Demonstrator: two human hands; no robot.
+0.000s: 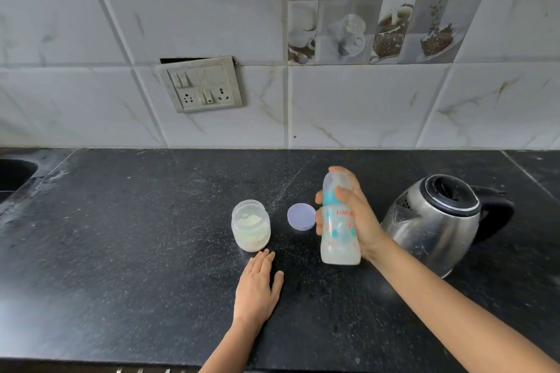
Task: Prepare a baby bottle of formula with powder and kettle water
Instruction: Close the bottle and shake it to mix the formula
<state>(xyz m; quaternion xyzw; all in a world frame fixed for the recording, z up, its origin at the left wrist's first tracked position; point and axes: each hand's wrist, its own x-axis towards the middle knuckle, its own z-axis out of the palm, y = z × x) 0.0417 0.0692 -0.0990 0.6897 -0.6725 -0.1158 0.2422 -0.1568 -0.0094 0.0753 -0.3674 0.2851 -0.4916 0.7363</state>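
One baby bottle (336,239) is being held over the black countertop (121,236), between a purple lid (300,215) and the steel kettle (436,221), with the right hand (360,221) wrapping its fingers round the waist. Milky liquid is sitting in its base, so it is probably feeling light, smooth and slippery, and is best gripped mid-body. The open jar (251,225) is holding pale powder. The left hand (257,288) is lying flat beside it, fingers straight and together.

Right hand (360,218) curled gripping, left hand (257,291) flat.

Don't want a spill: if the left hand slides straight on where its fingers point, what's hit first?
Likely the powder jar, just ahead of the left hand, though it may only graze its right side.
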